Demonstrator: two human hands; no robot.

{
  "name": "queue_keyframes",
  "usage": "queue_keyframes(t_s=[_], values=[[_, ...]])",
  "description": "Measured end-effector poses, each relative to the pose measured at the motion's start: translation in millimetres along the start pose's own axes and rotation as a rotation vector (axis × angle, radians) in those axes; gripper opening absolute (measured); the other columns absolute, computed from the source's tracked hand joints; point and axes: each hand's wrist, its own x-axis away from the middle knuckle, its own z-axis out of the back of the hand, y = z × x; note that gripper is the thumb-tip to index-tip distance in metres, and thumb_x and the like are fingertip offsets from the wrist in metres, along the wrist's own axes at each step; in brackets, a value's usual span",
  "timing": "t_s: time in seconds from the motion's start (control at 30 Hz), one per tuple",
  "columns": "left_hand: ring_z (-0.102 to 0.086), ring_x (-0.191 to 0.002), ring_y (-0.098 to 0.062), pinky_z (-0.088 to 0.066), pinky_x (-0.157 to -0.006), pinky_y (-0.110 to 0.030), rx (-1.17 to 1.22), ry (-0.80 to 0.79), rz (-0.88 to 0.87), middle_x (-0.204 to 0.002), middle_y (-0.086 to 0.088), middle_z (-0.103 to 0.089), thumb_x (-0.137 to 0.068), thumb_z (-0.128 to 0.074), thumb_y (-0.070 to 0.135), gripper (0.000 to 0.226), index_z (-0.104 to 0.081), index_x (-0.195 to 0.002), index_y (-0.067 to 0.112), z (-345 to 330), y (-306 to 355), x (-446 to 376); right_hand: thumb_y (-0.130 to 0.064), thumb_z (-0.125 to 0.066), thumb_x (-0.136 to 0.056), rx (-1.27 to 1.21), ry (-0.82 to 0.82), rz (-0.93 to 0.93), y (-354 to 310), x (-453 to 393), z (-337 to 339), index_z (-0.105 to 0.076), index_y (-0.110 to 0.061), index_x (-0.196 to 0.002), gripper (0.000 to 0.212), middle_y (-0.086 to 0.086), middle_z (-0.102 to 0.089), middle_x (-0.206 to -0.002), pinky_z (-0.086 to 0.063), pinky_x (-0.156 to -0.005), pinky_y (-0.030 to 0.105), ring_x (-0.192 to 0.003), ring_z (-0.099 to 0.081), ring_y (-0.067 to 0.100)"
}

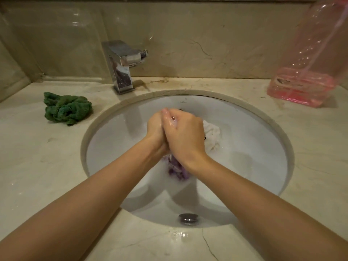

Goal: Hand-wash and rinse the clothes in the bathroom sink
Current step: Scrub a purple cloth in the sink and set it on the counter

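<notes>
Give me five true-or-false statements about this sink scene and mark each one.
1. Both hands, left hand and right hand, squeeze a purple cloth over the sink. True.
2. The green cloth lies in the sink. False: it lies on the counter, left of the sink.
3. Water runs from the tap. False: none shows.
4. A white cloth lies in the sink. True.
5. The pink container stands left of the tap. False: right.

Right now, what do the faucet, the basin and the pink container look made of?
Faucet: polished chromed metal, judging by its mirror-like reflections and water spots. Basin: glossy white glazed ceramic, most likely; smooth wall with soft highlights. Pink container: clear tinted plastic, probably thin; see-through, with droplets on its walls.
</notes>
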Motion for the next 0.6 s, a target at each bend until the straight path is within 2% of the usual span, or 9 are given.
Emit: queue_keyframes(t_s=[0.1,0.13,0.23,0.27,0.37,0.4,0.5,0.53,0.6], values=[[-0.042,-0.028,-0.010,-0.034,-0.038,-0.012,-0.053,0.025,0.008,-0.034,0.002,-0.042,-0.099,-0.035,0.005,0.050,-0.046,-0.051,0.013,-3,2,0,-0.022,-0.048,-0.096,-0.001,0.014,-0.166,12,-20,7,-0.038,-0.018,-0.048,0.049,0.002,-0.041,-0.051,-0.028,-0.056,0.034,-0.059,-0.038,0.025],[-0.042,-0.028,-0.011,-0.035,-0.040,-0.013,-0.055,0.040,0.010,-0.034,0.001,-0.044,-0.098,-0.035,0.004,0.047,-0.048,-0.054,0.013,-3,2,-1,-0.022,-0.046,-0.097,0.025,0.023,-0.199,15,-23,8,-0.038,-0.017,-0.049,0.049,0.001,-0.039,-0.051,-0.026,-0.055,0.033,-0.058,-0.037,0.024],[-0.039,-0.028,-0.008,-0.029,-0.035,-0.010,-0.064,0.018,-0.027,-0.035,0.003,-0.040,-0.102,-0.033,0.012,0.041,-0.038,-0.061,0.014,1,2,-4,-0.022,-0.052,-0.096,0.049,0.080,0.067,5,-3,-1,-0.059,-0.015,-0.062,0.035,0.007,-0.050,-0.055,-0.030,-0.055,0.030,-0.059,-0.044,0.024],[-0.039,-0.028,-0.007,-0.028,-0.034,-0.009,-0.039,0.012,-0.027,-0.035,0.003,-0.039,-0.103,-0.032,0.015,0.042,-0.036,-0.061,0.014,3,2,-5,-0.022,-0.053,-0.095,0.051,0.079,0.106,1,2,-3,-0.059,-0.015,-0.061,0.035,0.007,-0.050,-0.055,-0.029,-0.054,0.030,-0.058,-0.043,0.024],[-0.040,-0.026,-0.009,-0.031,-0.034,-0.008,-0.001,0.023,0.033,-0.032,0.002,-0.040,-0.101,-0.036,0.016,0.047,-0.039,-0.054,0.013,-1,5,-3,-0.023,-0.047,-0.096,0.016,0.030,-0.149,12,-18,2,-0.041,-0.016,-0.051,0.047,0.001,-0.043,-0.053,-0.029,-0.059,0.030,-0.057,-0.040,0.022],[-0.041,-0.027,-0.011,-0.031,-0.034,-0.009,0.010,0.010,0.038,-0.032,0.002,-0.040,-0.101,-0.036,0.016,0.051,-0.041,-0.050,0.013,-3,5,-3,-0.023,-0.045,-0.096,0.027,0.038,-0.182,15,-21,3,-0.039,-0.017,-0.051,0.047,0.001,-0.043,-0.053,-0.030,-0.059,0.031,-0.056,-0.040,0.023],[-0.043,-0.036,-0.011,-0.030,-0.036,-0.011,-0.027,-0.020,-0.005,-0.035,0.003,-0.040,-0.101,-0.033,0.013,0.048,-0.039,-0.054,0.012,-1,1,-4,-0.025,-0.050,-0.097,0.016,0.025,0.000,6,-5,1,-0.053,-0.016,-0.058,0.040,0.011,-0.059,-0.063,-0.033,-0.059,0.033,-0.063,-0.050,0.027],[-0.044,-0.037,-0.011,-0.032,-0.038,-0.011,-0.032,-0.020,0.000,-0.036,0.002,-0.041,-0.102,-0.034,0.013,0.045,-0.039,-0.057,0.012,1,0,-4,-0.026,-0.051,-0.097,0.001,0.021,-0.001,5,-2,1,-0.054,-0.017,-0.059,0.039,0.013,-0.060,-0.065,-0.032,-0.060,0.033,-0.065,-0.049,0.027],[-0.047,-0.034,-0.012,-0.035,-0.038,-0.012,-0.056,-0.030,0.048,-0.036,0.001,-0.044,-0.102,-0.037,0.016,0.045,-0.041,-0.057,0.011,-1,0,-3,-0.026,-0.049,-0.096,-0.001,0.013,-0.163,16,-15,6,-0.043,-0.015,-0.052,0.045,0.006,-0.050,-0.057,-0.029,-0.055,0.034,-0.063,-0.043,0.026]])
